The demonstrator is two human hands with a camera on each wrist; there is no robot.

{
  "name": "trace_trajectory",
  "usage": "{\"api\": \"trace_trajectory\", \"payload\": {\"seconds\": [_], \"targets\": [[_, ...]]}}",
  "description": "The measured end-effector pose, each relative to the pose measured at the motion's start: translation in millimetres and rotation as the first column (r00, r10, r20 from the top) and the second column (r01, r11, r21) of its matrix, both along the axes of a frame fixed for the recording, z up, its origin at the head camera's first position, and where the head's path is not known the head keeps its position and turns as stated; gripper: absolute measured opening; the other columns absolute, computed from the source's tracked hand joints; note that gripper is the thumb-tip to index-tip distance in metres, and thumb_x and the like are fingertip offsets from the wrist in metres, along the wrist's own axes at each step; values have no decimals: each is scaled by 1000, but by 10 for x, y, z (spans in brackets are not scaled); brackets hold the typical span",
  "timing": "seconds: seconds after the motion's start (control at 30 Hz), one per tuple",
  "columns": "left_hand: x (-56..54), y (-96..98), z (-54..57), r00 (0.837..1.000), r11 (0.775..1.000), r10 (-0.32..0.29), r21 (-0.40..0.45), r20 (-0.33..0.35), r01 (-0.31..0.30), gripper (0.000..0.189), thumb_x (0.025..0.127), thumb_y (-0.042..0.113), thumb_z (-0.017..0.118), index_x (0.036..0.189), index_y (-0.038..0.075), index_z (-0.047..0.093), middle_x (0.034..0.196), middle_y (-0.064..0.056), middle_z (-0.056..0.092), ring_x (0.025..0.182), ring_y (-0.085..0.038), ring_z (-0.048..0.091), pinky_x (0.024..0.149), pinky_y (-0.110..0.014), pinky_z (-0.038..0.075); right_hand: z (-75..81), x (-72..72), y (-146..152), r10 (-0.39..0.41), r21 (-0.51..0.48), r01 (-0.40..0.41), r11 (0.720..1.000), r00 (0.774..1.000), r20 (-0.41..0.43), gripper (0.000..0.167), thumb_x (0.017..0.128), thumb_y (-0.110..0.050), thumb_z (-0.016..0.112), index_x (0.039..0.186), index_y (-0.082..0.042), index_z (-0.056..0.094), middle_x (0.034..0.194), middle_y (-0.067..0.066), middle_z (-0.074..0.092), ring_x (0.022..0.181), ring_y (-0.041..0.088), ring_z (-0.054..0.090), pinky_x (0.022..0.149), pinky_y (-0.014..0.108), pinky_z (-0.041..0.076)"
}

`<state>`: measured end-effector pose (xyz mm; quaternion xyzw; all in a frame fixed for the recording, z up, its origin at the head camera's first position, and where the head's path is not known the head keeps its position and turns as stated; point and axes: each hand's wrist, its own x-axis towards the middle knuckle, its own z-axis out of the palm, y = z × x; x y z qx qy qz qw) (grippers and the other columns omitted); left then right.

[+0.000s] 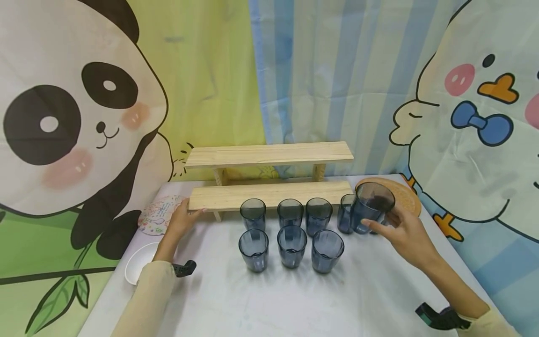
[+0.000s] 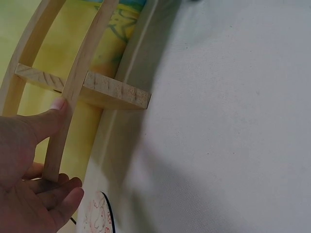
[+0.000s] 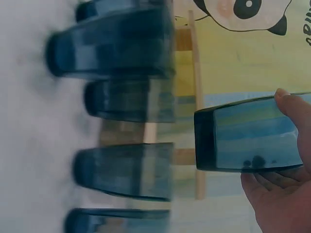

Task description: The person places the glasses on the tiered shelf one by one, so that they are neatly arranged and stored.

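A two-step wooden shelf (image 1: pixel 269 194) stands at the back of the white table. At the left end of its lower board, my left hand (image 1: pixel 180 223) grips the wood; in the left wrist view the thumb presses the board (image 2: pixel 70 104) and the fingers curl round its end. My right hand (image 1: pixel 406 234) holds a dark blue clear glass (image 1: pixel 370 206), thumb on one side and fingers on the other. The right wrist view shows this glass (image 3: pixel 252 136) raised above the table. Several matching glasses (image 1: pixel 291 245) stand in two rows before the shelf.
An orange round mat (image 1: pixel 406 194) lies at the back right, partly behind the held glass. On the left are a patterned round mat (image 1: pixel 157 217) and a white dish (image 1: pixel 136 264). Cartoon curtains (image 1: pixel 210 84) hang behind and beside the table.
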<state>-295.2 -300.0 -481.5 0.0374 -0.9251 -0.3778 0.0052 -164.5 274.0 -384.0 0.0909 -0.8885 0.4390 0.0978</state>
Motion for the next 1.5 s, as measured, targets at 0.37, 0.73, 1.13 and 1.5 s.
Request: {"api": "trace_trajectory", "payload": {"seconds": [0.37, 0.73, 1.13, 1.5], "targets": [[39, 1, 43, 1000, 1000, 5, 9, 1, -5, 83, 106, 35, 65, 160, -11, 24, 163, -39, 28, 152, -56, 26, 126, -67, 21, 559, -841, -71, -13, 9, 14, 1000, 999, -46, 72, 98, -46, 75, 152, -6, 48, 137, 23, 64, 137, 44, 58, 112, 50, 51], [40, 24, 20, 1000, 999, 24, 29, 6, -24, 82, 106, 34, 65, 161, -9, 24, 165, -37, 28, 153, -55, 27, 127, -66, 21, 690, -1784, -190, -64, -6, 64, 998, 996, -64, 76, 96, -57, 72, 145, -3, 51, 137, 26, 64, 130, 42, 60, 106, 58, 49], [28, 22, -5, 1000, 999, 14, 35, -18, -13, 81, 104, 34, 68, 161, -8, 27, 164, -36, 31, 152, -54, 29, 126, -66, 24, 613, -2198, -218, -151, -15, 151, 988, 988, -7, 76, 98, -60, 67, 136, 4, 51, 134, 26, 58, 121, 42, 55, 98, 59, 48], [18, 13, -17, 1000, 999, 16, 36, 1, -16, 84, 105, 37, 67, 161, -9, 24, 165, -36, 28, 154, -54, 26, 127, -66, 21, 547, -2304, -308, -139, 0, 139, 990, 990, 17, 74, 98, -56, 70, 137, 4, 52, 136, 28, 58, 123, 45, 56, 101, 60, 48]]}}
